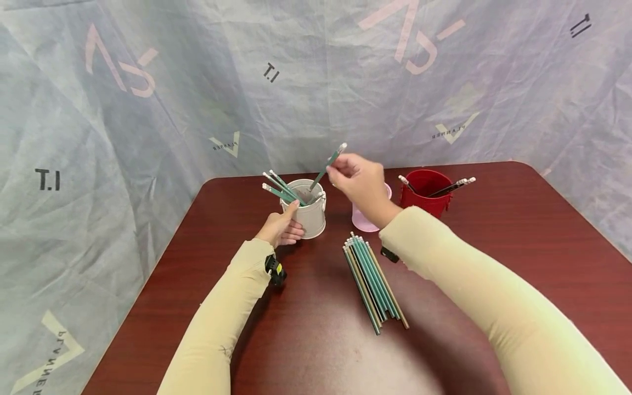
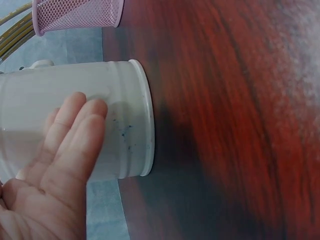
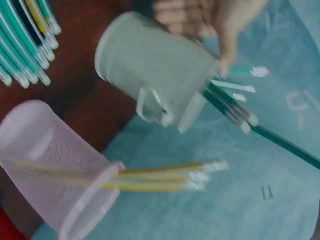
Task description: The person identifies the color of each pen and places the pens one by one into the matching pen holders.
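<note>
My right hand [image 1: 359, 178] pinches a green pencil [image 1: 320, 176], eraser end up, with its lower end in the mouth of a white bucket [image 1: 313, 220]. Several green pencils [image 1: 281, 192] lean inside that bucket. At the bucket's left side is my left hand [image 1: 283, 226], its thumb at the rim and its fingers extended along the wall. In the left wrist view, those fingers [image 2: 75, 135] lie fairly straight in front of the bucket. The right wrist view shows the bucket's handle [image 3: 150, 107] and a blurred pencil shaft [image 3: 285, 145].
Behind my right forearm stands a pink mesh cup [image 1: 364, 220] holding several yellow pencils [image 3: 155, 181]. Right of it, a red bucket [image 1: 425, 204] contains dark pencils [image 1: 446, 188]. Nearer me, a bundle of green, black and yellow pencils [image 1: 372, 280] lies on the table [image 1: 306, 329].
</note>
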Demonstrator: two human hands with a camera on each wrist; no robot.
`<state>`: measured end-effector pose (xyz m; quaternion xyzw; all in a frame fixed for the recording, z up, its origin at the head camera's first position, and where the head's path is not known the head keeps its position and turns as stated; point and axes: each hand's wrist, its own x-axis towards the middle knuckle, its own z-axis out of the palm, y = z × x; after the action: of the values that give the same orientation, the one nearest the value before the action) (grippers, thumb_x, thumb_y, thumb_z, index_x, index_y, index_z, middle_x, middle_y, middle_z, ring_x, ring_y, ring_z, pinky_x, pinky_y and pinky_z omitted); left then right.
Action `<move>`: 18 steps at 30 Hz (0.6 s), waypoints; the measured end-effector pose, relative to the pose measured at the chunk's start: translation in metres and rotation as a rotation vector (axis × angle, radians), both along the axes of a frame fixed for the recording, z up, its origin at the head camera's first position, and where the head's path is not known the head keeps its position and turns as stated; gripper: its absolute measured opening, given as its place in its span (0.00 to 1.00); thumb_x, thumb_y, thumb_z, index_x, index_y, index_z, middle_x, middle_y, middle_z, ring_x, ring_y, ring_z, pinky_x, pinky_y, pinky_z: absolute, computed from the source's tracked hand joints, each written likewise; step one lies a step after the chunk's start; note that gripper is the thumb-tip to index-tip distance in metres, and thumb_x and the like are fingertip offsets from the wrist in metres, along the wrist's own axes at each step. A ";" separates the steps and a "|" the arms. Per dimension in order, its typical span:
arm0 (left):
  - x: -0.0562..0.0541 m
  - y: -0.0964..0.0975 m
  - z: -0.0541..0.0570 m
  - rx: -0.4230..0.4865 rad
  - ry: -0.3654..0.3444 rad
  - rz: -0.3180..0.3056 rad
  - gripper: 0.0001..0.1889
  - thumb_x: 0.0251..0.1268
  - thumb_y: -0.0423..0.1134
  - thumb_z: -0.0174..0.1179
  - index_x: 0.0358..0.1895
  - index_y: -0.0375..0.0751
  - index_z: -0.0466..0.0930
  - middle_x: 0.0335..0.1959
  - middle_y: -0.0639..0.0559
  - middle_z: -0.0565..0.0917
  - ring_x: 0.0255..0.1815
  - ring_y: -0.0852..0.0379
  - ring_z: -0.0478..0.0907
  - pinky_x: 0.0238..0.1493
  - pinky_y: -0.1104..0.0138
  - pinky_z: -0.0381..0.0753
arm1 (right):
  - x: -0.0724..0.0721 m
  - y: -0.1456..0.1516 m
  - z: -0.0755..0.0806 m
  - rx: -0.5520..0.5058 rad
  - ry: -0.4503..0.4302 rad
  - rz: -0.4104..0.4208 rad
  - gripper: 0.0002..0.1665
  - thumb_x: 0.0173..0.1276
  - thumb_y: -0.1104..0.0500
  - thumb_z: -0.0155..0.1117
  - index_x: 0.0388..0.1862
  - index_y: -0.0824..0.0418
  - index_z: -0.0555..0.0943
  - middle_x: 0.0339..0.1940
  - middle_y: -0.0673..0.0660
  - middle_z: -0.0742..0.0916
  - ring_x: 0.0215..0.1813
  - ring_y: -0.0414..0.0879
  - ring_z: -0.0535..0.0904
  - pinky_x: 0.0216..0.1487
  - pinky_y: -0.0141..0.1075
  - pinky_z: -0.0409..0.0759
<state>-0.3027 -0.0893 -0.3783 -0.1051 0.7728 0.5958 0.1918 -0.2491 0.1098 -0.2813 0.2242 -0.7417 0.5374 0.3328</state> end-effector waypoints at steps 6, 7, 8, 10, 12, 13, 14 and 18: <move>0.000 0.002 -0.001 -0.016 0.006 -0.011 0.38 0.66 0.65 0.48 0.41 0.25 0.79 0.22 0.47 0.82 0.27 0.54 0.83 0.25 0.68 0.81 | -0.008 -0.009 -0.030 0.016 -0.110 -0.050 0.06 0.58 0.72 0.64 0.34 0.74 0.82 0.33 0.66 0.87 0.36 0.56 0.85 0.40 0.38 0.83; 0.000 0.002 -0.001 -0.016 0.006 -0.013 0.37 0.67 0.65 0.48 0.41 0.25 0.79 0.22 0.47 0.82 0.26 0.54 0.83 0.25 0.68 0.81 | -0.010 -0.009 -0.034 0.014 -0.137 -0.068 0.06 0.58 0.71 0.64 0.34 0.74 0.82 0.33 0.66 0.87 0.37 0.55 0.85 0.41 0.39 0.82; 0.000 0.002 -0.001 -0.015 0.007 -0.015 0.37 0.67 0.65 0.48 0.41 0.25 0.79 0.22 0.47 0.82 0.26 0.53 0.83 0.25 0.68 0.81 | -0.011 -0.009 -0.038 0.017 -0.160 -0.083 0.05 0.58 0.71 0.64 0.33 0.74 0.82 0.33 0.66 0.87 0.37 0.55 0.85 0.41 0.39 0.82; 0.000 0.002 0.000 -0.009 0.009 -0.015 0.37 0.67 0.65 0.48 0.41 0.24 0.79 0.22 0.46 0.82 0.25 0.54 0.83 0.25 0.68 0.80 | -0.014 -0.009 -0.042 0.030 -0.211 -0.114 0.06 0.58 0.68 0.65 0.33 0.72 0.83 0.33 0.65 0.87 0.37 0.54 0.85 0.40 0.36 0.81; 0.000 0.002 0.001 -0.008 0.012 -0.015 0.38 0.67 0.65 0.48 0.42 0.24 0.79 0.22 0.46 0.82 0.25 0.54 0.82 0.24 0.69 0.80 | -0.017 -0.009 -0.045 0.051 -0.256 -0.141 0.06 0.58 0.66 0.66 0.32 0.70 0.83 0.32 0.63 0.88 0.36 0.51 0.84 0.36 0.32 0.78; -0.001 0.002 0.001 -0.005 0.012 -0.015 0.38 0.67 0.65 0.48 0.42 0.23 0.79 0.22 0.46 0.82 0.25 0.54 0.82 0.25 0.69 0.80 | -0.019 -0.009 -0.045 0.057 -0.282 -0.151 0.06 0.58 0.65 0.66 0.31 0.69 0.84 0.31 0.61 0.88 0.34 0.49 0.83 0.35 0.31 0.76; -0.001 0.001 0.001 -0.003 0.011 -0.016 0.38 0.67 0.65 0.48 0.43 0.23 0.79 0.22 0.46 0.82 0.25 0.54 0.83 0.25 0.69 0.80 | -0.020 -0.009 -0.045 0.063 -0.312 -0.160 0.06 0.58 0.63 0.66 0.30 0.68 0.84 0.29 0.60 0.88 0.32 0.47 0.82 0.32 0.30 0.74; -0.002 -0.002 0.001 0.004 0.001 -0.014 0.39 0.67 0.65 0.47 0.45 0.23 0.78 0.23 0.46 0.83 0.27 0.54 0.83 0.26 0.68 0.80 | -0.025 -0.010 -0.046 0.072 -0.443 -0.145 0.08 0.60 0.60 0.62 0.27 0.65 0.84 0.23 0.58 0.86 0.24 0.41 0.77 0.26 0.27 0.72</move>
<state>-0.3051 -0.0911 -0.3772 -0.0990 0.7724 0.5960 0.1959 -0.2743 0.0996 -0.3272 0.0586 -0.8297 0.5211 0.1915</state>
